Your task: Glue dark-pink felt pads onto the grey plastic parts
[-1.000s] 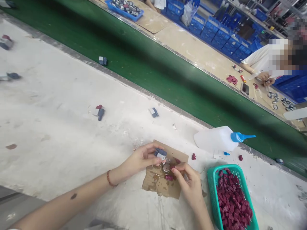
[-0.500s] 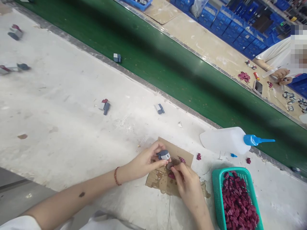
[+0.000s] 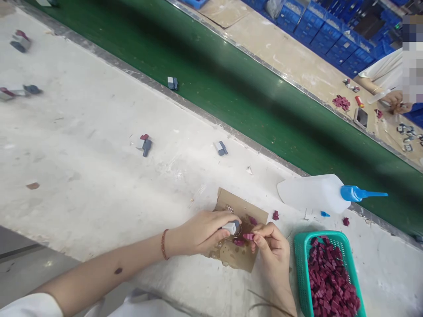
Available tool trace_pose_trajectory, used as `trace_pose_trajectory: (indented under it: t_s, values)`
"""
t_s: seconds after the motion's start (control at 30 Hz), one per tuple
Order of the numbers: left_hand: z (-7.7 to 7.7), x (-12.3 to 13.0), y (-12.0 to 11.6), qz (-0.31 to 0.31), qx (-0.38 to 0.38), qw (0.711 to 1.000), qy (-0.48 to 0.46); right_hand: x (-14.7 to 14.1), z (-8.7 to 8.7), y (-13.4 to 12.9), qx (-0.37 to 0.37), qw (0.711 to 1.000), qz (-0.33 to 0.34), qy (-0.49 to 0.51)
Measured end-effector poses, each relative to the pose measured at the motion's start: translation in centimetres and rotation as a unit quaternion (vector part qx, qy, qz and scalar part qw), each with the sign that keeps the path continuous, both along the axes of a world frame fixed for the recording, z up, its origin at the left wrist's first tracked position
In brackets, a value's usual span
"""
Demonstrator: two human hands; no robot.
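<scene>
A grey-and-white plastic part [image 3: 230, 227] is being gripped by the left hand [image 3: 197, 232] over stained cardboard [image 3: 238, 260]; beside it, a maroon plastic piece [image 3: 249, 236] is being pinched by the right hand [image 3: 273, 250], accuracy seemingly being helped by its exposed end.

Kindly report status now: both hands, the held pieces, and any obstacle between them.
Left hand holding grey-and-blue piece. Right hand pinching maroon piece, the two pieces apart. Bottle and green basket beside the cardboard, not between the hands.
</scene>
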State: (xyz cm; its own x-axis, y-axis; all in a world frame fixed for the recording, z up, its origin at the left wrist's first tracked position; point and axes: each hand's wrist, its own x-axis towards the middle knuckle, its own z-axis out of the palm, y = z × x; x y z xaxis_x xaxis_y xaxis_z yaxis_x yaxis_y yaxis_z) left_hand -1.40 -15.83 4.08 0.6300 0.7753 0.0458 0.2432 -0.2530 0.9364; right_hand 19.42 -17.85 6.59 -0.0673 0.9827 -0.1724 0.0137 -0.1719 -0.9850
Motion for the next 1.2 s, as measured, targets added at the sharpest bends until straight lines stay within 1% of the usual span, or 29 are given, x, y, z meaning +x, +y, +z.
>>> trace_pose_trajectory:
  t_s: [0.13, 0.3, 0.5, 0.67, 1.0, 1.1, 1.2]
  values:
    - [-0.33, 0.14, 0.07, -0.035, 0.048, 0.998, 0.022, -0.26, -0.5, -0.48, 0.018, 1.0, -0.008, 0.015]
    - [-0.42, 0.17, 0.02, -0.047, 0.078, 0.995, 0.029, -0.36, -0.58, -0.63, 0.05, 0.999, 0.021, 0.006]
    - [-0.21, 0.15, 0.11, -0.054, 0.092, 0.994, 0.038, -0.4, -0.37, -0.47, 0.048, 0.997, 0.062, -0.023]
    - [-0.49, 0.23, 0.02, -0.055, 0.121, 0.99, 0.043, -0.37, -0.19, -0.62, 0.042, 0.993, 0.094, -0.058]
    - [-0.97, 0.43, -0.4, -0.048, 0.201, 0.978, 0.041, -0.28, -0.32, -0.75, 0.081, 0.984, 0.138, -0.078]
    - [-0.92, 0.42, -0.4, -0.046, 0.197, 0.978, 0.045, -0.21, -0.22, -0.83, 0.088, 0.982, 0.138, -0.097]
    - [-0.77, 0.38, -0.42, -0.042, 0.169, 0.984, 0.047, -0.21, -0.07, -0.88, 0.099, 0.98, 0.134, -0.111]
